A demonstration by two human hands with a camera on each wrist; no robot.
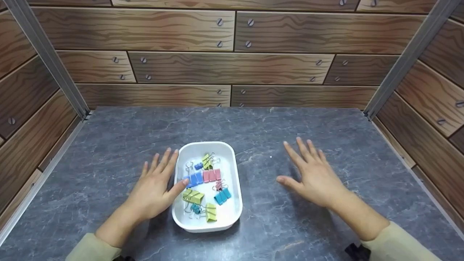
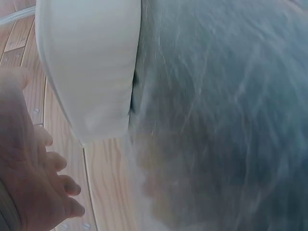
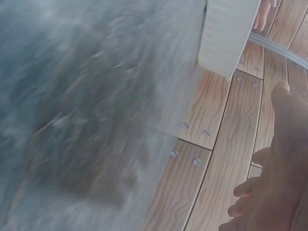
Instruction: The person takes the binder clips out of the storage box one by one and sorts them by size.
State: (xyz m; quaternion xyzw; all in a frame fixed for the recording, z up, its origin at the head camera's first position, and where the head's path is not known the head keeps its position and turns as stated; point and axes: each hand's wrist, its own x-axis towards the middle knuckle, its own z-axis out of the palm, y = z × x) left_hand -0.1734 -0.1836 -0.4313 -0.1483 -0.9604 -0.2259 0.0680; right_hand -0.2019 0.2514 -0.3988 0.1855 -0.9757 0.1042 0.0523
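Observation:
A white rectangular tray [image 1: 206,227] holds several binder clips in different colours and sizes. Among them are a large blue clip [image 1: 195,179], a pink clip [image 1: 212,175], a teal clip [image 1: 222,196] and yellow-green clips [image 1: 211,213]. My left hand [image 1: 152,190] is spread at the tray's left side, its thumb reaching over the rim; whether it touches is unclear. To the right of the tray, my right hand [image 1: 317,179] is spread above the table with nothing in it. Both wrist views show the tray's outer wall [image 2: 91,62], with extended fingers [image 3: 248,187] beside it.
The tray stands on a dark grey marbled tabletop [image 1: 264,127]. Wood-patterned panels [image 1: 232,67] enclose the back and both sides, with metal posts [image 1: 406,58] at the rear corners. A tiny white speck [image 1: 270,157] lies between the tray and the right hand.

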